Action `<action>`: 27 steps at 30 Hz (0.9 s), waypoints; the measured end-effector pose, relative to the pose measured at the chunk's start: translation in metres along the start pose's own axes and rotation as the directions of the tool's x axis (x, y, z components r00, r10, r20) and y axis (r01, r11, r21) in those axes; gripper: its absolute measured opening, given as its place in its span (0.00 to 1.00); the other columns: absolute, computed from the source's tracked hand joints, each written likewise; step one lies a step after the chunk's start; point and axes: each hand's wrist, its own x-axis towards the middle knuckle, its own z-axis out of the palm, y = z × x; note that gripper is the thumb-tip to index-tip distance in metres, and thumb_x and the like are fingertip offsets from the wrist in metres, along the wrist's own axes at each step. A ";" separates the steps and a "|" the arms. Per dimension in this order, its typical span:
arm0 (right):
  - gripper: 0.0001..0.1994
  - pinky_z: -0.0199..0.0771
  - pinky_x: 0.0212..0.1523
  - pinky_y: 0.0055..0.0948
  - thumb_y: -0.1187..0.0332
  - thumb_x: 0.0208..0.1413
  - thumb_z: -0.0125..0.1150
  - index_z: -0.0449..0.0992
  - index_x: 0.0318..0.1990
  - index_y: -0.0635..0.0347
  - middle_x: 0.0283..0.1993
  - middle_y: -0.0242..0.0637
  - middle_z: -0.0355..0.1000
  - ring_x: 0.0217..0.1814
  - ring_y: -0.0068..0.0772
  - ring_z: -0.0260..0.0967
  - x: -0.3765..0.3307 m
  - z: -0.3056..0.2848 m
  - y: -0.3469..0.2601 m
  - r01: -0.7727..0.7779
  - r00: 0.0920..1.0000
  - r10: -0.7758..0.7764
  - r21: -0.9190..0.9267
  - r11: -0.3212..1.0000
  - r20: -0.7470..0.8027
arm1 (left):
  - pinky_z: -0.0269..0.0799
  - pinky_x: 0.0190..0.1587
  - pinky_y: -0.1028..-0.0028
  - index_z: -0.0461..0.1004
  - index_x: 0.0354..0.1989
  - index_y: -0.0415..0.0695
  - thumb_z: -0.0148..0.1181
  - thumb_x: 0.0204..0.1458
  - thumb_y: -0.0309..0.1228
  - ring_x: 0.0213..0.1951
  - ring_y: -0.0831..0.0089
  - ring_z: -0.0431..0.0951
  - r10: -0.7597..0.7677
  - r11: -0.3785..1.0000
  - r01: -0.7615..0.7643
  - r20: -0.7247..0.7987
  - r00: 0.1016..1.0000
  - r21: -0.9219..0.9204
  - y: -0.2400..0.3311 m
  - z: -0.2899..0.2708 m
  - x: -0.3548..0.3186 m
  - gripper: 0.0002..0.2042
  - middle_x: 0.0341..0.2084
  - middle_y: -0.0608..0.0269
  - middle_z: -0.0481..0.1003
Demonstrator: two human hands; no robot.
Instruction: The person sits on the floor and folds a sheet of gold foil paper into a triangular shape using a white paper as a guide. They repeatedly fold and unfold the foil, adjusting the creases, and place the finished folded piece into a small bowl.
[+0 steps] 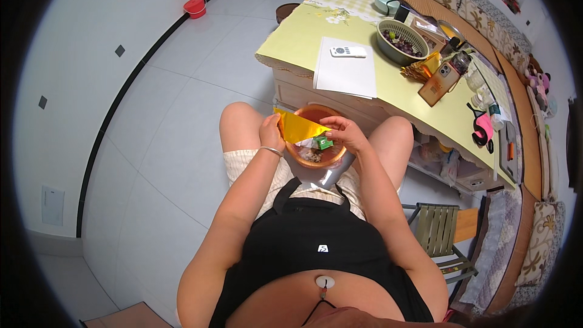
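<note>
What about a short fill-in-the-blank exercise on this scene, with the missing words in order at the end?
1. The left hand and the right hand are at opposite ends of a shiny sheet, whose metallic colour is ____.
2. On the table, the white remote control lies on a sheet of white ____.
3. The bucket at the upper left of the picture is coloured ____.
4. A bracelet circles the person's ____ wrist.

Missing words: gold; paper; red; left.

Bright, soft indoor light; glare on gold sheet (299, 126); straight edges bowed toward rim, corners black
</note>
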 end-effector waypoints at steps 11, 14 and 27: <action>0.12 0.70 0.28 0.16 0.76 0.55 0.65 0.75 0.47 0.64 0.32 0.29 0.76 0.29 0.17 0.72 0.008 -0.009 0.020 -0.031 0.980 0.011 -0.096 0.995 -0.200 | 0.73 0.46 0.73 0.72 0.39 0.38 0.59 0.57 0.24 0.38 0.69 0.76 -0.021 1.000 0.020 0.080 0.997 0.011 0.007 0.009 -0.017 0.05 0.34 0.59 0.75; 0.12 0.67 0.27 0.16 0.77 0.54 0.66 0.76 0.46 0.64 0.29 0.28 0.75 0.26 0.16 0.69 0.010 -0.011 0.023 -0.089 0.979 0.056 -0.165 0.982 -0.197 | 0.73 0.44 0.74 0.72 0.40 0.38 0.59 0.56 0.23 0.37 0.70 0.76 -0.020 1.000 0.019 0.101 0.995 0.008 0.007 0.006 -0.015 0.05 0.33 0.60 0.75; 0.03 0.69 0.20 0.17 0.74 0.60 0.60 0.75 0.37 0.64 0.28 0.36 0.78 0.21 0.19 0.72 0.003 -0.011 0.013 -0.239 0.964 0.199 -0.247 0.939 -0.176 | 0.73 0.37 0.75 0.76 0.38 0.41 0.60 0.57 0.28 0.31 0.74 0.76 -0.018 0.996 0.003 0.150 0.988 0.094 0.010 0.007 -0.016 0.05 0.29 0.65 0.77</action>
